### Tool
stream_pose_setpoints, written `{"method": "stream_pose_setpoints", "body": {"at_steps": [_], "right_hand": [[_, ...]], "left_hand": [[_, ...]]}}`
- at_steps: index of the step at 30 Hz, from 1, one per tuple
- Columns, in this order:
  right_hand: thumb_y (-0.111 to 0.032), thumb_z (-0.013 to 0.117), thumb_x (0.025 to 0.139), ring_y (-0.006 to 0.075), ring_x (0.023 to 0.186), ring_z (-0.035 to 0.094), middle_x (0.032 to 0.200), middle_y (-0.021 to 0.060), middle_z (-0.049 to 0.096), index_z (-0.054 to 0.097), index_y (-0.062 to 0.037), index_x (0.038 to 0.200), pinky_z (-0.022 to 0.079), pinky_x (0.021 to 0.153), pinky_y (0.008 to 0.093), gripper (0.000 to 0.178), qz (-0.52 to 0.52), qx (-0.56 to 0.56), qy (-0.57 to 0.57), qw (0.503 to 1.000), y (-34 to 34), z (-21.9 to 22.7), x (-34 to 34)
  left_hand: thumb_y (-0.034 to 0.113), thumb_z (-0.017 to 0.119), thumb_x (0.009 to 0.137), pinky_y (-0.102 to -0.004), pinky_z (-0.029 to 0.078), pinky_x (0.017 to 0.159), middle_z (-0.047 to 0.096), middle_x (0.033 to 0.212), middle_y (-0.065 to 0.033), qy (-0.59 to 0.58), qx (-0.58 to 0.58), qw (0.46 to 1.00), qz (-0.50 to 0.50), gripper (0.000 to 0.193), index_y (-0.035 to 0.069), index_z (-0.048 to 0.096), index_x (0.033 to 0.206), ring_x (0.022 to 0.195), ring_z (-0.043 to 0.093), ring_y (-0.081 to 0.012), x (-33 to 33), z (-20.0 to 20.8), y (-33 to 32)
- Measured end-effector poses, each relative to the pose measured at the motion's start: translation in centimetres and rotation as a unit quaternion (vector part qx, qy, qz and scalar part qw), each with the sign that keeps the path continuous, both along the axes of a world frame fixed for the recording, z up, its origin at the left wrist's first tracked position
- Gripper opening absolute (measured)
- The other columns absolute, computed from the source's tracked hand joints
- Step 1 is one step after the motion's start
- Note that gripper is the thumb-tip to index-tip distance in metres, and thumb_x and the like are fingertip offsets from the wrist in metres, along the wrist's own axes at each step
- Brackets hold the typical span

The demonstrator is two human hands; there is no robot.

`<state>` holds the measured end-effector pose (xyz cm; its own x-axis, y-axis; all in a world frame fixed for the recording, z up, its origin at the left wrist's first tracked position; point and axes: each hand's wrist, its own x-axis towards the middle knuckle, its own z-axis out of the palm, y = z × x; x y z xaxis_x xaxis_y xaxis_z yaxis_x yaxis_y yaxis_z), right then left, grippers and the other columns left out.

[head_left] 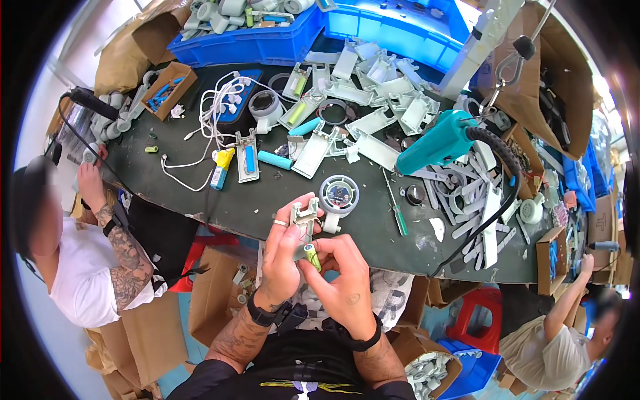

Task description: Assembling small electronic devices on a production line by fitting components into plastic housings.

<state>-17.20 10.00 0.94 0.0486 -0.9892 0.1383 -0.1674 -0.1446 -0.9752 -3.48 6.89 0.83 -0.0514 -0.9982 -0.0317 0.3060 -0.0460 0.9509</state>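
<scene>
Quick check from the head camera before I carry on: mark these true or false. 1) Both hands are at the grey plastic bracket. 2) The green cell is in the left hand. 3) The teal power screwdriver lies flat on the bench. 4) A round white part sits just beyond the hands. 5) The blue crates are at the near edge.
1) True: left hand and right hand meet at the grey plastic bracket.
2) False: the right hand's fingertips pinch the green cell.
3) False: the teal power screwdriver hangs above the bench.
4) True: the round white part.
5) False: the blue crates stand at the far edge.
</scene>
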Motion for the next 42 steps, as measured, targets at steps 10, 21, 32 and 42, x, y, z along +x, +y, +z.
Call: {"method": "stream_pose_setpoints", "body": {"at_steps": [10, 21, 32, 42], "right_hand": [[0.005, 0.083, 0.095, 0.0078, 0.088, 0.069, 0.106, 0.0057, 0.072, 0.066, 0.0037, 0.124, 0.059, 0.075, 0.0242, 0.034, -0.064, 0.055, -0.146, 0.986, -0.6, -0.4, 1.7], [0.003, 0.084, 0.096, 0.0048, 0.081, 0.068, 0.100, 0.0047, 0.075, 0.064, 0.0020, 0.116, 0.054, 0.068, 0.0218, 0.028, -0.111, 0.009, -0.106, 0.988, -0.9, -1.1, 2.3], [0.002, 0.085, 0.095, 0.0053, 0.072, 0.064, 0.090, 0.0023, 0.065, 0.064, -0.0006, 0.101, 0.050, 0.060, 0.0231, 0.023, -0.133, -0.045, -0.054, 0.989, -0.9, -1.5, 2.5], [-0.002, 0.089, 0.089, 0.0133, 0.068, 0.060, 0.097, 0.0074, 0.064, 0.068, -0.0017, 0.103, 0.047, 0.058, 0.0282, 0.025, -0.136, -0.128, 0.030, 0.982, -1.2, -2.1, 2.7]], "left_hand": [[0.023, 0.036, 0.117, -0.0366, 0.048, 0.116, 0.063, 0.148, -0.0158, 0.004, 0.013, 1.000, -0.028, 0.057, -0.002, 0.043, 0.167, 0.129, 0.062, -0.0195, 0.4, -0.1, 0.2], [0.026, 0.039, 0.117, -0.0388, 0.045, 0.121, 0.061, 0.154, -0.0167, 0.043, 0.016, 0.998, -0.053, 0.064, -0.006, 0.034, 0.171, 0.136, 0.061, -0.0230, 1.0, -0.3, 0.0], [0.021, 0.038, 0.117, -0.0418, 0.046, 0.122, 0.061, 0.154, -0.0208, 0.047, 0.019, 0.997, -0.061, 0.061, -0.009, 0.034, 0.170, 0.138, 0.063, -0.0279, 1.0, -0.4, 0.2], [0.022, 0.037, 0.119, -0.0448, 0.048, 0.121, 0.063, 0.151, -0.0251, 0.085, 0.031, 0.994, -0.061, 0.058, -0.009, 0.039, 0.167, 0.139, 0.064, -0.0327, 1.9, -1.0, -0.1]]}}
